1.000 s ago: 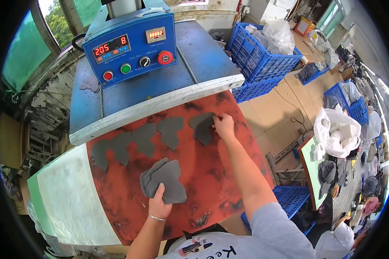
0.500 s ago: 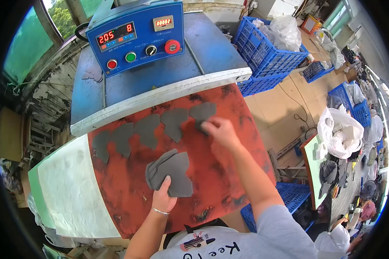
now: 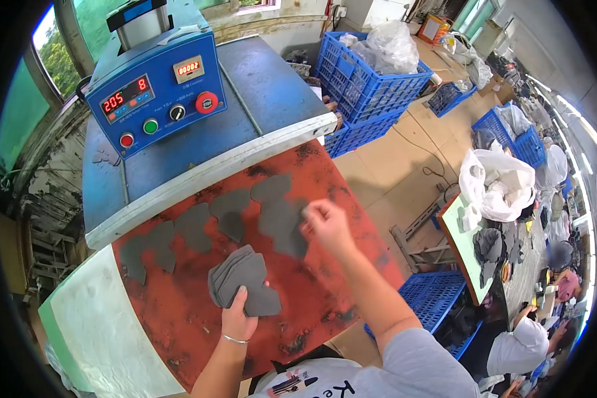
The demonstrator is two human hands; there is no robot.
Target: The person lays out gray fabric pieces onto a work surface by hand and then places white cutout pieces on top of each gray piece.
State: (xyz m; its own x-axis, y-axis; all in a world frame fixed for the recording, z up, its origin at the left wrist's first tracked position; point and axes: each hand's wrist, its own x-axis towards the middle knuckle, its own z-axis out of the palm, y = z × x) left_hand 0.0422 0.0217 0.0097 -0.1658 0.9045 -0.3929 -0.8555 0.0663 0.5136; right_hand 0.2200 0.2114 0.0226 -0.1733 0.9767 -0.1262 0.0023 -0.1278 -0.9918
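My left hand [image 3: 239,321] grips a fanned stack of dark grey fabric-like cut pieces [image 3: 245,278], thumb on top, over the near part of the red press bed. My right hand [image 3: 328,227] is closed, its fingertips pinching the right edge of a single grey cut piece [image 3: 282,229]. That piece is slightly blurred and overlaps the near side of the last grey piece [image 3: 270,188] in a row. The rest of the row, several matching pieces [image 3: 192,227], lies along the far side of the red bed [image 3: 179,318], in front of the white-edged press.
A blue heat press [image 3: 172,159] with a control box [image 3: 159,79] stands beyond the bed. A white sheet [image 3: 106,318] covers the left end. Blue crates [image 3: 371,79] stand at back right, another crate [image 3: 434,298] at lower right. A co-worker [image 3: 521,345] sits farther right.
My right hand has moved off the row's last piece and now has another grey piece in its fingers, nearer me. My left hand still holds the stack. The camera view has shifted.
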